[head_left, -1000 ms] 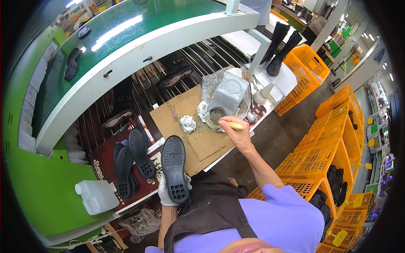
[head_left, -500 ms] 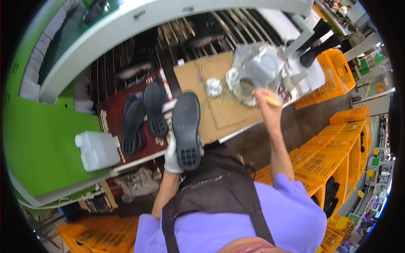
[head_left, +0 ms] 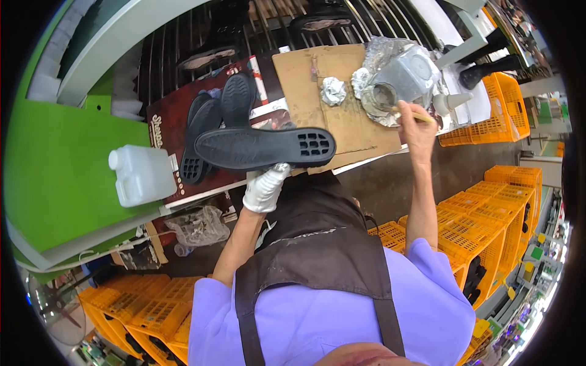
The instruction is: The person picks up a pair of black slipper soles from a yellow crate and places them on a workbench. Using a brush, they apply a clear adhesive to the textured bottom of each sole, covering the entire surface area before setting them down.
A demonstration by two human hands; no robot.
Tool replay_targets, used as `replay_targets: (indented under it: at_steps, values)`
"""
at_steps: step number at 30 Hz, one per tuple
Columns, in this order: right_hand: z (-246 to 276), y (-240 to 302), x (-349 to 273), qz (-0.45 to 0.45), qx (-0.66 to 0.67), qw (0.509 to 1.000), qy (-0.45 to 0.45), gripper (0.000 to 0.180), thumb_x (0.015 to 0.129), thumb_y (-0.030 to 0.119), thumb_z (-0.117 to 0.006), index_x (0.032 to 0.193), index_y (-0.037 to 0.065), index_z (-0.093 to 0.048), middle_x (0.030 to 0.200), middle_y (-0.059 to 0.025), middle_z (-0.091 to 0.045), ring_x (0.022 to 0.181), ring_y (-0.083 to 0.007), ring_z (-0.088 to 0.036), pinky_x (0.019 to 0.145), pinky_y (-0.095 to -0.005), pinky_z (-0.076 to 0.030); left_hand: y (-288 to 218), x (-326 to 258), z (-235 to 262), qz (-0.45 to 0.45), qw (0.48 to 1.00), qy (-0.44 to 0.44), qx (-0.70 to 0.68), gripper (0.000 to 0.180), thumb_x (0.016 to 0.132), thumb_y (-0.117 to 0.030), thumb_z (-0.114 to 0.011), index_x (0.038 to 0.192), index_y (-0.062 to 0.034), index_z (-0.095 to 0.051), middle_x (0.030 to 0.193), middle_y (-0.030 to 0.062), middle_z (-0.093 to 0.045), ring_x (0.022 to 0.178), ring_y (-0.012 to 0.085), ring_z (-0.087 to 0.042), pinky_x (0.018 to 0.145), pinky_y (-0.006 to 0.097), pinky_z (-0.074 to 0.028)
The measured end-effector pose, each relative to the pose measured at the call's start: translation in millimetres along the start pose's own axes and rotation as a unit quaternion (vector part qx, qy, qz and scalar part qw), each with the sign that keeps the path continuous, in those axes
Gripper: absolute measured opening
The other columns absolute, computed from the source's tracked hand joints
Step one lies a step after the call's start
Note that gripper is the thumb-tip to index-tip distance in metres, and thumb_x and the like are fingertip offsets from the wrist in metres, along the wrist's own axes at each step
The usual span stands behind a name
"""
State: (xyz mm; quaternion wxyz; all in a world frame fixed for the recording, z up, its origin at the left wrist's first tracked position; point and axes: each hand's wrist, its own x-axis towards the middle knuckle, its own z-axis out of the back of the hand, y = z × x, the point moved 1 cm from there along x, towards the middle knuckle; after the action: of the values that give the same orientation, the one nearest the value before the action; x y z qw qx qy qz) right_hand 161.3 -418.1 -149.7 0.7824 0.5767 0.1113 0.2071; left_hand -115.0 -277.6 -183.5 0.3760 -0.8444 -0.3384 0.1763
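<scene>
A black shoe sole [head_left: 262,148] lies roughly level across my gloved left hand [head_left: 267,188], which grips it from below; its grid of square hollows points right. Bare, my right hand [head_left: 417,131] pinches a brush [head_left: 422,116] by its pale handle, and the brush's tip is at a round pot [head_left: 383,96]. That pot stands in crumpled foil and plastic beside a clear jug [head_left: 412,72]. More black soles [head_left: 201,137] rest on the dark red cardboard [head_left: 160,110] to the left, one of them [head_left: 238,97] farther back.
Brown cardboard [head_left: 342,140] covers the middle of the table, with a foil ball [head_left: 332,91] on it. A white jug [head_left: 141,175] stands at left on a green surface [head_left: 67,183]. Behind runs a roller conveyor [head_left: 165,61] carrying dark footwear. Orange crates [head_left: 482,226] line the right.
My left hand has turned the sole from upright to crosswise, its hollowed end swinging to the right. My right hand remains beside the pot with the brush.
</scene>
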Motion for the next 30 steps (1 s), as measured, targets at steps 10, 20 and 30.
replay_targets:
  at_steps: [10, 20, 30]
  values:
    - [22.7, 33.2, 10.7, 0.228, -0.269, 0.897, 0.268, 0.016, 0.082, 0.007, -0.064, 0.098, 0.003, -0.066, 0.077, -0.009, -0.058, 0.072, -0.0167, -0.055, 0.065, -0.0286, -0.043, -11.2, 18.6, 2.5, -0.092, 0.938, 0.022, 0.335, 0.052, 0.083, -0.022, -0.066, 0.128, -0.007, -0.046, 0.126, 0.0058, -0.053, 0.116, 0.0193, -0.049, 0.099, 0.035, -0.039]
    - [28.6, 48.8, -7.8, 0.055, -0.035, 0.983, 0.173, 0.018, 0.088, 0.012, -0.063, 0.099, -0.002, -0.064, 0.078, -0.003, -0.063, 0.066, -0.0058, -0.055, 0.06, -0.017, -0.043, -25.1, 33.1, -24.3, -0.281, 0.912, -0.047, 0.294, 0.045, 0.08, -0.02, -0.072, 0.12, -0.0084, -0.054, 0.116, 0.0035, -0.06, 0.103, 0.0161, -0.058, 0.088, 0.031, -0.046]
    - [-45.8, 72.1, -66.2, 0.277, 0.218, 0.926, 0.135, 0.043, 0.085, 0.033, -0.065, 0.102, -0.007, -0.063, 0.076, -0.0148, -0.065, 0.059, -0.0159, -0.06, 0.053, -0.0242, -0.049, 16.0, 32.3, -3.1, -0.222, 0.866, 0.04, 0.447, 0.046, 0.08, -0.018, -0.072, 0.12, -0.0074, -0.053, 0.114, 0.0032, -0.06, 0.101, 0.015, -0.058, 0.086, 0.03, -0.047]
